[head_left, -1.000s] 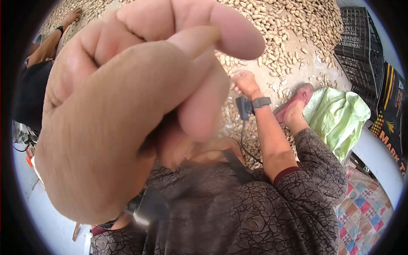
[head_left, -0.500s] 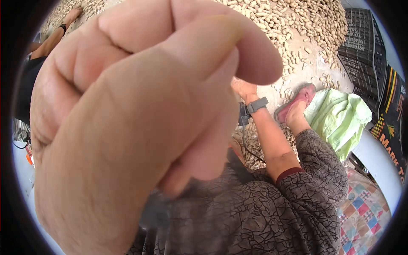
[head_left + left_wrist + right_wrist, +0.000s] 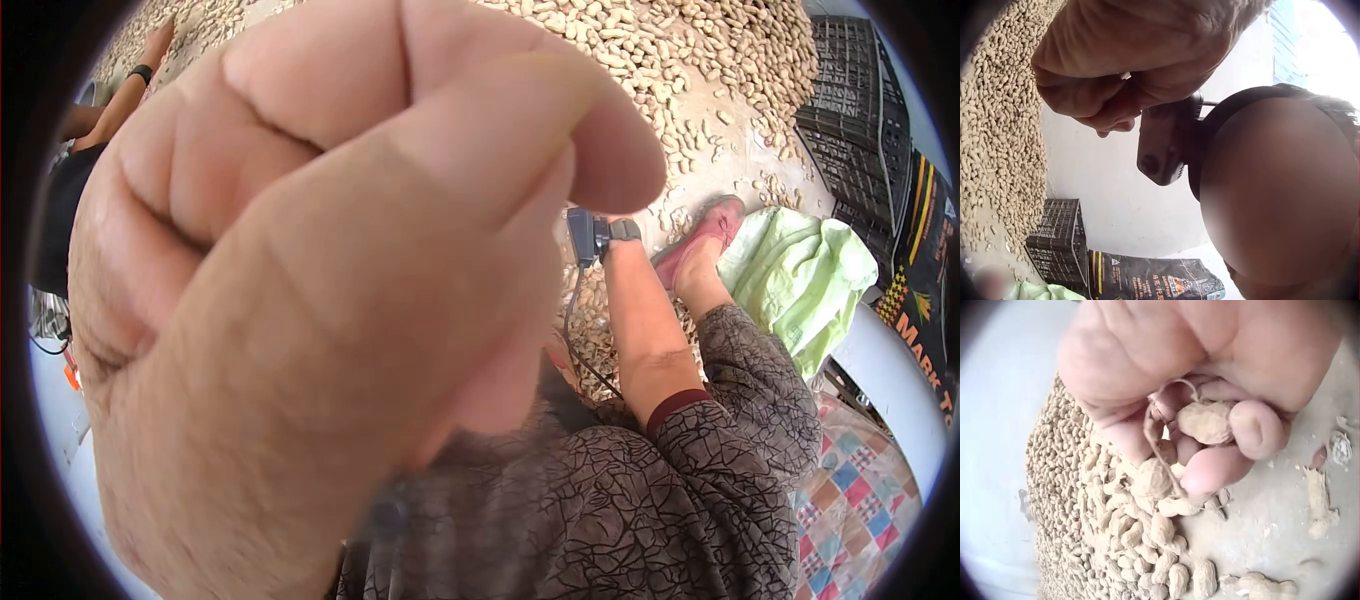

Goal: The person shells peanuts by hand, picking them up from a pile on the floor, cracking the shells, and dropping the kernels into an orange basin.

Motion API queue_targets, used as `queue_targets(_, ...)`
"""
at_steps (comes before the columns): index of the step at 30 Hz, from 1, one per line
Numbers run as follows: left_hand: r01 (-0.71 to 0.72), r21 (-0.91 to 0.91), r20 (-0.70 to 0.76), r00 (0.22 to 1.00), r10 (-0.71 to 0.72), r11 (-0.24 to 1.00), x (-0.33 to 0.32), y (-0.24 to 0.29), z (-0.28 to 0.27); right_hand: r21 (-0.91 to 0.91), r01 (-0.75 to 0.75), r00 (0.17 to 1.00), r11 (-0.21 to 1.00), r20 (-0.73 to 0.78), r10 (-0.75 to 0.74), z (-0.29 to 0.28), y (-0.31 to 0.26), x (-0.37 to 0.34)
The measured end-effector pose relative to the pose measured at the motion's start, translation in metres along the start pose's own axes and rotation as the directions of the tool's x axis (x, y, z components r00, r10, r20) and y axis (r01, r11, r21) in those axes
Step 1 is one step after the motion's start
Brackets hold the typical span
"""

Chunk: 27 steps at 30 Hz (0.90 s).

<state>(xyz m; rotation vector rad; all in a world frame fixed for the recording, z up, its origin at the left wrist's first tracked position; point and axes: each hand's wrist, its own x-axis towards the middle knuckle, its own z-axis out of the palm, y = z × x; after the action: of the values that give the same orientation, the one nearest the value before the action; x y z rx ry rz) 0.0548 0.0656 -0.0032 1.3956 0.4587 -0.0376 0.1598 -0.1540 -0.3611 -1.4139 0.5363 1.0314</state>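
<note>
My left hand (image 3: 330, 240) is raised right before the head camera and fills much of that view. Its fingers are curled and the thumb lies against them; no held thing shows. In the left wrist view the same hand (image 3: 1141, 50) is beside the dark head-worn device (image 3: 1163, 144). Down at the floor, my right hand (image 3: 1210, 350) curls its fingers round a peanut in its shell (image 3: 1205, 422). A thin stem (image 3: 1155, 440) loops beside it, and another peanut (image 3: 1155, 478) shows at the fingertips. The left hand hides most of the right one in the head view.
Many unshelled peanuts (image 3: 720, 60) spread over the floor. A dark plastic crate (image 3: 850, 110), a green sack (image 3: 800, 270) and a black printed bag (image 3: 915, 290) lie at right. Shell bits (image 3: 1319, 503) lie near the right hand. Another person's arm (image 3: 125, 105) shows at far left.
My left hand has come closer to the head camera and covers more of the view. The right hand has slipped mostly behind it. The other person's arm has shifted slightly.
</note>
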Motion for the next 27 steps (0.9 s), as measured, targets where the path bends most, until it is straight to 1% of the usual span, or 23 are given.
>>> queue_targets(1,-0.011,0.025,-0.036,0.999,0.012,1.000,-0.001,0.000,0.000,0.000,0.003,1.000,1.000,-0.001,-0.003,-0.003,0.001,-0.005)
queue_targets(2,-0.017,0.025,-0.036,0.999,0.018,1.000,0.000,0.002,0.001,0.136,0.096,0.993,0.986,0.056,-0.104,0.003,-0.008,-0.025)
queue_targets(3,-0.002,0.004,-0.040,0.999,0.002,1.000,0.002,0.004,0.003,0.276,0.177,0.972,0.945,0.100,-0.211,0.007,-0.014,-0.035)
queue_targets(4,0.013,-0.016,-0.042,0.999,-0.014,1.000,0.003,0.007,0.005,0.365,0.141,0.932,0.920,0.264,-0.248,0.010,-0.017,-0.034)
queue_targets(5,0.004,-0.015,-0.040,0.999,-0.005,1.000,0.004,0.008,0.009,0.330,0.127,0.943,0.935,0.253,-0.218,0.013,-0.020,-0.035)
queue_targets(7,0.045,-0.048,-0.077,0.996,-0.048,0.998,0.008,0.012,0.016,0.305,0.156,0.886,0.939,0.378,-0.270,0.017,-0.033,-0.050)
queue_targets(8,0.004,-0.050,0.002,1.000,-0.004,0.999,0.011,0.011,0.015,0.376,0.140,0.878,0.916,0.381,-0.291,0.025,-0.037,-0.056)
queue_targets(9,-0.017,-0.047,0.008,1.000,0.017,0.999,0.014,0.012,0.016,0.378,0.159,0.871,0.912,0.381,-0.310,0.030,-0.045,-0.062)
queue_targets(10,0.069,-0.096,0.001,0.998,-0.070,0.993,0.016,0.014,0.018,0.374,0.213,0.818,0.903,0.438,-0.374,0.036,-0.057,-0.074)
queue_targets(11,0.153,-0.144,0.001,0.988,-0.154,0.978,0.018,0.015,0.019,0.372,0.269,0.755,0.888,0.492,-0.434,0.042,-0.069,-0.087)
queue_targets(12,0.129,-0.140,0.007,0.992,-0.130,0.982,0.019,0.015,0.020,0.097,0.604,0.683,0.791,0.449,-0.576,0.048,-0.080,-0.101)
queue_targets(13,0.132,0.009,0.000,0.991,-0.132,0.991,0.020,0.014,0.020,0.096,0.626,0.666,0.774,0.450,-0.595,0.055,-0.092,-0.120)
queue_targets(14,0.132,0.157,-0.011,0.991,-0.132,0.979,0.022,0.012,0.021,0.137,0.498,0.753,0.857,0.423,-0.505,0.061,-0.104,-0.140)
queue_targets(15,0.070,0.184,0.010,0.997,-0.074,0.980,0.026,0.007,0.025,0.180,0.357,0.823,0.916,0.403,-0.400,0.066,-0.114,-0.157)
queue_targets(16,0.010,0.209,0.031,0.999,-0.017,0.978,0.030,0.000,0.028,0.171,0.399,0.789,0.901,0.437,-0.432,0.068,-0.119,-0.170)
queue_targets(18,-0.085,0.322,0.075,0.995,0.064,0.943,0.038,-0.013,0.031,0.134,0.453,0.782,0.881,0.415,-0.465,0.073,-0.127,-0.193)
queue_targets(19,-0.112,0.320,0.088,0.992,0.088,0.941,0.039,-0.017,0.035,0.097,0.482,0.786,0.871,0.390,-0.479,0.075,-0.130,-0.206)
queue_targets(21,-0.132,0.364,0.189,0.980,0.065,0.922,0.039,-0.022,0.044,0.076,0.530,0.765,0.845,0.386,-0.515,0.077,-0.137,-0.231)
queue_targets(22,-0.156,0.358,0.204,0.975,0.086,0.920,0.039,-0.028,0.049,0.004,0.565,0.751,0.825,0.411,-0.517,0.076,-0.139,-0.242)
queue_targets(23,-0.211,0.427,0.213,0.969,0.129,0.879,0.038,-0.033,0.053,-0.067,0.596,0.739,0.800,0.436,-0.513,0.075,-0.139,-0.252)
queue_targets(24,-0.262,0.493,0.222,0.960,0.171,0.830,0.035,-0.031,0.057,-0.066,0.619,0.736,0.782,0.397,-0.549,0.076,-0.135,-0.258)
queue_targets(25,-0.284,0.490,0.235,0.953,0.190,0.824,0.030,-0.028,0.061,-0.067,0.636,0.727,0.769,0.389,-0.566,0.074,-0.132,-0.264)
queue_targets(27,-0.200,0.520,0.243,0.967,0.081,0.830,0.021,-0.019,0.068,0.025,0.590,0.749,0.807,0.356,-0.558,0.068,-0.126,-0.274)
